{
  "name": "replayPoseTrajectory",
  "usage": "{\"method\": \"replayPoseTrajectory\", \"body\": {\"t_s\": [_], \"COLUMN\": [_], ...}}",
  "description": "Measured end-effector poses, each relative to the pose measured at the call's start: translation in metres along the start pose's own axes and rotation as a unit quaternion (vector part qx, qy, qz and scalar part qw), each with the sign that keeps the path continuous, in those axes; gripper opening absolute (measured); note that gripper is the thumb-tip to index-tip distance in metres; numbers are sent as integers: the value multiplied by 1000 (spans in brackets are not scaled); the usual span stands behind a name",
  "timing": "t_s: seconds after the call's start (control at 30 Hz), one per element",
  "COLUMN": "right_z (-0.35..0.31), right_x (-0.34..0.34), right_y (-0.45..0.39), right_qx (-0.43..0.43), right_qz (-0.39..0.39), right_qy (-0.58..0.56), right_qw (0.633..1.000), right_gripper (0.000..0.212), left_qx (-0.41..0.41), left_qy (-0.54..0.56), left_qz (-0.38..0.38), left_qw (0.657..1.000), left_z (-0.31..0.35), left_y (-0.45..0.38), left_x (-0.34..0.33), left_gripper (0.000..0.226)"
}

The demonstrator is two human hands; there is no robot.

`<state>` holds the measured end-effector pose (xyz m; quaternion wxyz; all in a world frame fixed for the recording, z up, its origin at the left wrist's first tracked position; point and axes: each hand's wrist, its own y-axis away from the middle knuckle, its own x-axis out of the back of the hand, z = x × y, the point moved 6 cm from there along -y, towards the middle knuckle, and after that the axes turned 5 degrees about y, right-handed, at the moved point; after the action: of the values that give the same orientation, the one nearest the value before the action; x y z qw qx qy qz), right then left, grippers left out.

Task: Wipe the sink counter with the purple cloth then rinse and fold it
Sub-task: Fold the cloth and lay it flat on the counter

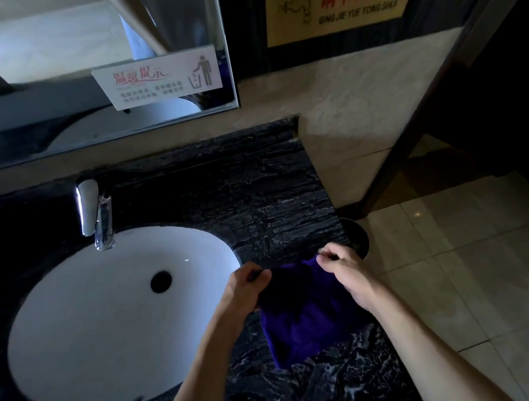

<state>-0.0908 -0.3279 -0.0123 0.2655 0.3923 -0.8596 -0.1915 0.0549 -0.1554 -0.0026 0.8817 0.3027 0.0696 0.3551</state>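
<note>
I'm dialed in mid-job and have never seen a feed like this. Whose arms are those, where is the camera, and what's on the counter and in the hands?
There is no machine here: those are a person's two bare arms. The single picture comes from a wide-angle camera worn on the person's head, looking forward and down.

Below is a dark marble counter with a white oval sink set into it and a chrome tap behind the bowl. A mirror and two signs are on the wall.

The left hand and the right hand each pinch the top edge of a purple cloth with their fingers, at the counter's right end beside the sink. The cloth's lower part seems to lie on the counter. No water shows at the tap.
</note>
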Motion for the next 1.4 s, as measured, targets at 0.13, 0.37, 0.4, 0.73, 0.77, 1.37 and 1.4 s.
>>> {"method": "replayPoseTrajectory", "body": {"t_s": [0.13, 0.37, 0.4, 0.73, 0.77, 1.37, 1.4], "right_z": [-4, -31, -40, -82, -81, -17, -3], "right_x": [-5, 11, 10, 10, 11, 61, 60], "right_y": [-14, -65, -74, -149, -152, 47, 57], "right_qx": [1, -12, -7, -11, -15, 112, 88], "right_qz": [15, 100, 102, 119, 115, 2, 0], "right_qy": [17, -143, -158, -194, -197, -151, -178], "right_qw": [1000, 985, 982, 974, 973, 982, 980], "right_gripper": [30, 23, 23, 24, 23, 9, 9], "left_qx": [10, -19, -27, -55, -61, -248, -243], "left_qy": [-14, 81, 84, 57, 52, -168, -173], "left_qz": [1, 81, 85, 109, 110, 96, 90], "left_qw": [1000, 993, 993, 991, 991, 949, 950], "left_z": [-1, 36, 45, 98, 101, 30, 15], "left_y": [-19, -65, -72, -132, -128, 71, 83], "left_x": [0, 29, 31, 51, 51, 12, 8], "left_gripper": [12, 16, 15, 9, 8, 6, 4]}}
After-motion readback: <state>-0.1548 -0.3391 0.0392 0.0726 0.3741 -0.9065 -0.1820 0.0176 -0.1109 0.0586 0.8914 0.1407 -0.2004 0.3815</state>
